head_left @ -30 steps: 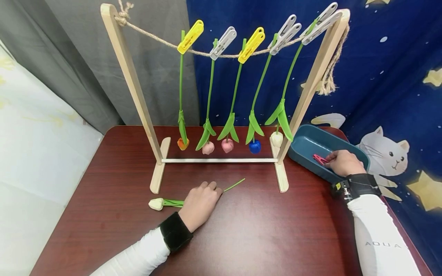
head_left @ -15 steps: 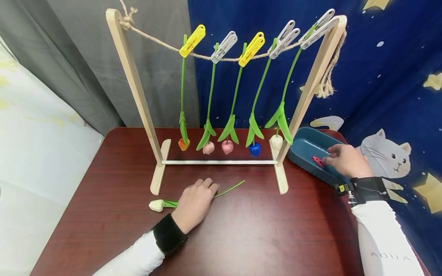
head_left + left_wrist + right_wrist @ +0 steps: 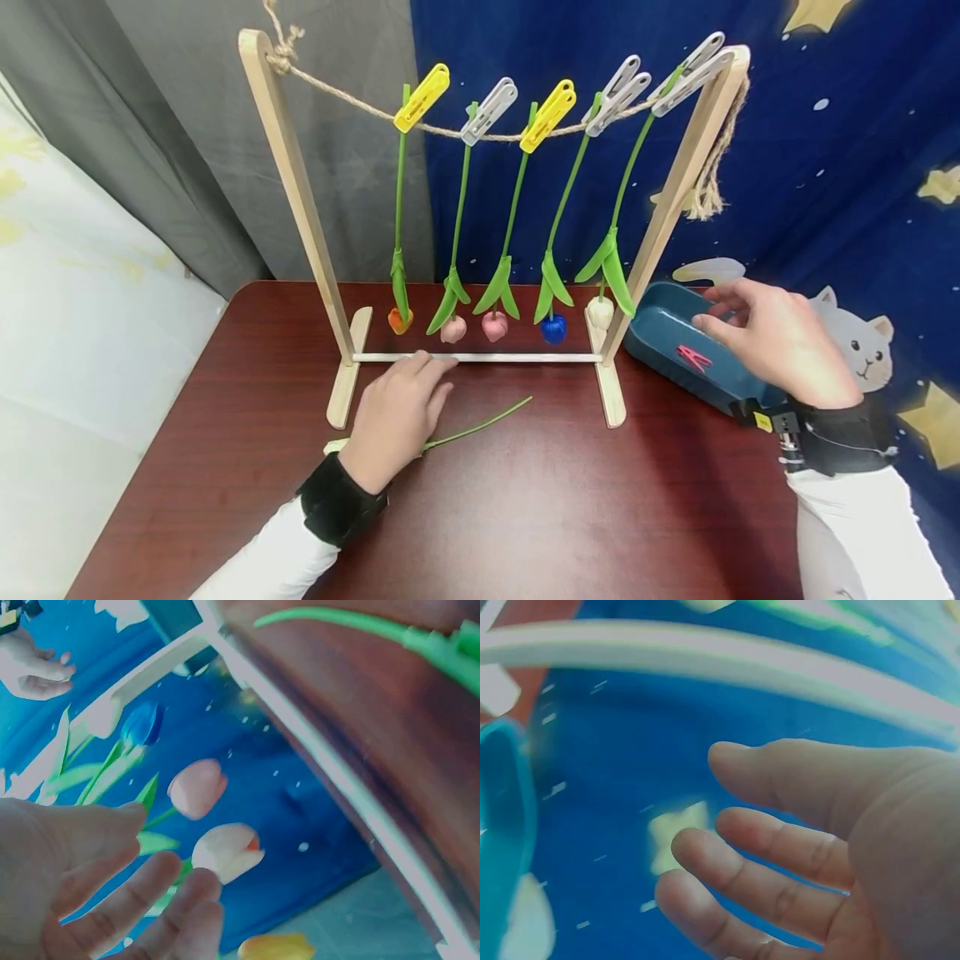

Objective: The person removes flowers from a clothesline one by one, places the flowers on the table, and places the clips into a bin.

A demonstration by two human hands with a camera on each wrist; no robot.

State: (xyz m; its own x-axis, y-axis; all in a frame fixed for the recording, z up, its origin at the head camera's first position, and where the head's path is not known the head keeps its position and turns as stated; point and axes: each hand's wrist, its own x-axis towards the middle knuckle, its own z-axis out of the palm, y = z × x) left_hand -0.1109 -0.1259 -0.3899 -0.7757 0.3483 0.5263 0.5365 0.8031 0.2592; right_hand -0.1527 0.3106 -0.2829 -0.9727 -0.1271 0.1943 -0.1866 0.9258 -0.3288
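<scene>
Head view: loose tulip [image 3: 480, 427] lies flat on the table [image 3: 570, 508], stem pointing right toward the rack's right foot, bud end mostly hidden under the left hand [image 3: 393, 417]. That hand sits over the leaf part of the stem, fingers fairly straight and relaxed, fingertips up near the rack's bottom crossbar [image 3: 517, 357]. Left wrist view shows those fingers [image 3: 127, 900] spread with nothing between them, so no grasp on the stem; likely just hovering or resting over it.

Right hand [image 3: 772, 342] is raised above the blue tray [image 3: 660, 312], fingers loose and apart, holding nothing; right wrist view confirms a bare, slack palm [image 3: 840, 847]. Red clip [image 3: 693, 357] lies in the tray just below the fingertips, not touched.

Wooden rack [image 3: 300, 208] stands at the back of the table, a rope [image 3: 352, 98] strung between its 2 posts. 5 tulips hang head down from it, each stem pinned by a peg: 2 yellow pegs [image 3: 422, 97], 3 grey pegs [image 3: 489, 111]. Hanging this way keeps the buds just clear of the table. Tray sits just beside the right post, so clips are within easy reach of the rope. Free rope remains left of the 1st yellow peg. Blue star cloth [image 3: 862, 125] with a cat print hangs behind.
</scene>
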